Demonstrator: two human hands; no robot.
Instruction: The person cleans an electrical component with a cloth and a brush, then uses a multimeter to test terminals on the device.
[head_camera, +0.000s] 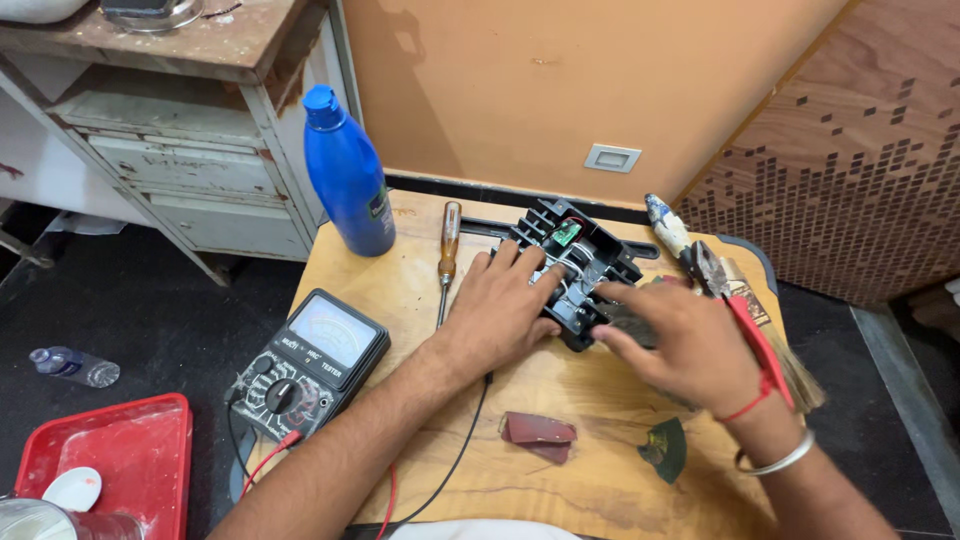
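Observation:
A black finned plastic housing (585, 250) with a small green circuit board inside lies at the back of a small wooden table (560, 470). My left hand (497, 305) rests flat on the housing's near left side, fingers spread over its open top. My right hand (680, 340) presses down on a dark flat part at the housing's right front corner. Whether the fingers grip that part is hidden.
A blue bottle (347, 175) and a wooden-handled screwdriver (449, 245) stand left of the housing. An analogue multimeter (310, 365) with red and black leads sits at the table's left edge. Red-handled pliers (745, 320), a paintbrush (790, 365), sandpaper scraps (538, 432), and a red tray (130, 460) are nearby.

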